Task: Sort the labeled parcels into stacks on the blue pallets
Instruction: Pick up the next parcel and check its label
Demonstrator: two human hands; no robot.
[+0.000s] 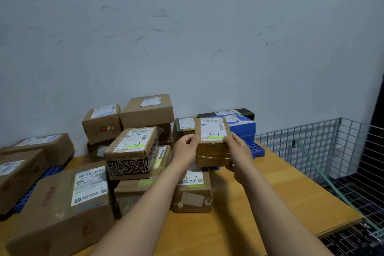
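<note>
Seen from the head camera, a left hand [185, 148] and a right hand [238, 149] grip a small parcel marked 3-1 [212, 130] by its sides, above the wooden table [270, 183] and just before a blue pallet [256, 148] bearing a blue box [245, 129]. A patterned box marked 3-2 [133, 145] sits left; a lower parcel [193, 195], partly hidden by the left forearm, appears marked 3-3; a wire cage [322, 141] stands right
</note>
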